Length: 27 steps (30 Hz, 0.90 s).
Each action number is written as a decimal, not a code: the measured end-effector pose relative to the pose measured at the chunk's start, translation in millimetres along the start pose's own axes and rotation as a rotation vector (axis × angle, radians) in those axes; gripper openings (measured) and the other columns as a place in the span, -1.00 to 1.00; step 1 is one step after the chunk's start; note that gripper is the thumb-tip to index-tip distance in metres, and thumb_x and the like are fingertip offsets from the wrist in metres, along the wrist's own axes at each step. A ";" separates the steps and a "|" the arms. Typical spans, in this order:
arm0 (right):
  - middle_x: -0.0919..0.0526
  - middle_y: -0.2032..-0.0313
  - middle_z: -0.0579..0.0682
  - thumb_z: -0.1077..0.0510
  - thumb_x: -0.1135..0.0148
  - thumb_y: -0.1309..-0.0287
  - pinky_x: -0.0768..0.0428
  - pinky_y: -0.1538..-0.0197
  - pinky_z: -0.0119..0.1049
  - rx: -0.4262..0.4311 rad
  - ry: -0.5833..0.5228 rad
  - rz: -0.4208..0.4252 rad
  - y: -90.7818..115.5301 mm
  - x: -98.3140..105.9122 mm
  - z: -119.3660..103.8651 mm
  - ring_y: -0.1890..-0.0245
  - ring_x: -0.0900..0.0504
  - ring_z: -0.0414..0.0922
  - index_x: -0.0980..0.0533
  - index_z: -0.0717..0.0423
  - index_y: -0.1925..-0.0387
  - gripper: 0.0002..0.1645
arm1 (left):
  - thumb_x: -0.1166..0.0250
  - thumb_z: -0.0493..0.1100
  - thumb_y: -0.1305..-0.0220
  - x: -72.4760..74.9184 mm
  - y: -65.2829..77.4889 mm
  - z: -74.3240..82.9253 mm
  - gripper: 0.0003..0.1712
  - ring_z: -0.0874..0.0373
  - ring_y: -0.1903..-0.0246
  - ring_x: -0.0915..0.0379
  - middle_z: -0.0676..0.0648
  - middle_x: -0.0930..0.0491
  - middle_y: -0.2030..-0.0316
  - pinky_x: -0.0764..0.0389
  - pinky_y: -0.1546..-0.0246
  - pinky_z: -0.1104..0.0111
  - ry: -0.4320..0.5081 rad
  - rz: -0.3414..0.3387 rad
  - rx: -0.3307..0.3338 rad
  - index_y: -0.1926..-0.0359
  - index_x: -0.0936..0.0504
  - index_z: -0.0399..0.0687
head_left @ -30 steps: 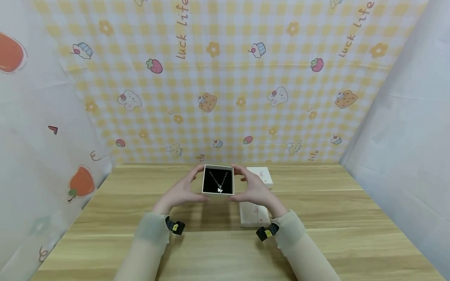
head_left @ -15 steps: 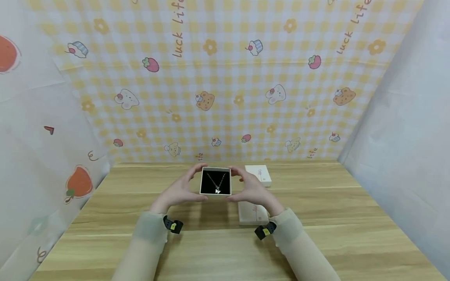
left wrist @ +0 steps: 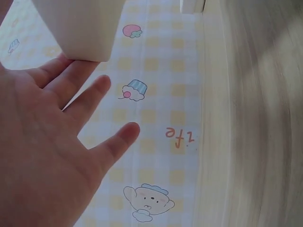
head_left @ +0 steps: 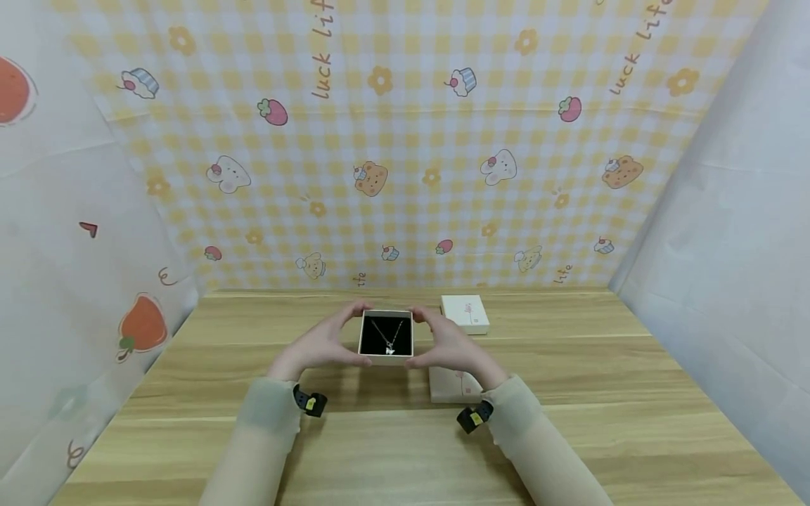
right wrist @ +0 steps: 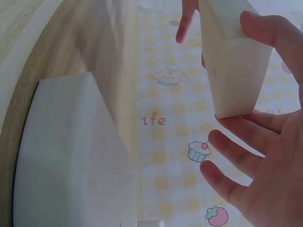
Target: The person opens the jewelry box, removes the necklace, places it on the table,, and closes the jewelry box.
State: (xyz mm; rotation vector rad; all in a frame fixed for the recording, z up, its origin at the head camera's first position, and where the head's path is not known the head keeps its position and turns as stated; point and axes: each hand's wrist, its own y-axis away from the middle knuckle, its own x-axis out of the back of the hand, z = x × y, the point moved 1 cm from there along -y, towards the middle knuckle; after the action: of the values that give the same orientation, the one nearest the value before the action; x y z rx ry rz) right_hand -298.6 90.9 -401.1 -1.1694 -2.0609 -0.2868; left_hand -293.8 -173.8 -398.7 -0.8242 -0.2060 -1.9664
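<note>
A small white jewelry box (head_left: 387,360), without a lid on top, is held off the table between both hands. On its black insert lies a silver necklace (head_left: 389,344) with a pendant that looks like a butterfly. My left hand (head_left: 323,344) grips the box's left side, thumb at the near edge and fingers at the far edge. On the opposite side my right hand (head_left: 452,344) grips it in the same way. The right wrist view shows the thumb and fingertips against the box's pale outer wall (right wrist: 239,75). Lower fingers of the left hand (left wrist: 52,137) stand apart from it.
Two more white pieces with a printed flower rest on the wooden table (head_left: 569,379). One, a flat white box (head_left: 465,310), sits at the back right. The nearer white box or lid (head_left: 451,386) is partly hidden by my right hand. A checked cloth (head_left: 405,140) hangs behind.
Both hands have lowered the jewelry box a little. It has tipped so that more of its near outer wall shows. The pieces on the table have stayed put.
</note>
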 end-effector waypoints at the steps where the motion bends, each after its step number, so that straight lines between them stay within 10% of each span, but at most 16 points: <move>1: -0.36 -0.28 0.15 -0.08 -0.56 0.17 -0.35 -0.21 0.09 -0.005 0.001 -0.006 0.4 -0.3 0.0 -0.27 -0.33 0.15 -0.18 0.11 -0.42 0.16 | -0.61 0.05 0.17 -0.3 0.1 -0.1 0.11 -0.17 -0.37 -0.05 -0.15 -0.21 -0.38 -0.09 -0.27 -0.17 -0.007 -0.008 0.014 -0.39 -0.21 0.01; 27: -0.38 -0.29 0.13 -0.09 -0.56 0.23 -0.34 -0.24 -0.02 -0.060 0.166 -0.158 0.9 -15.7 5.4 -0.24 -0.39 0.05 -0.16 0.25 -0.40 0.22 | -0.65 -0.02 0.32 -14.4 -3.4 -8.9 0.02 -0.06 -0.17 -0.35 -0.09 -0.48 -0.10 -0.25 -0.23 -0.04 -0.134 -0.171 0.057 -0.19 -0.34 -0.17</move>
State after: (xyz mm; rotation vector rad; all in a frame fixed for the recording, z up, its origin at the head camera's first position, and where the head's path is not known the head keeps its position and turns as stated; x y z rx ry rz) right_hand -295.6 84.0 -415.9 -0.9839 -2.0126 -0.5074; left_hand -296.3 -165.8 -413.9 -0.9281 -0.4220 -2.0549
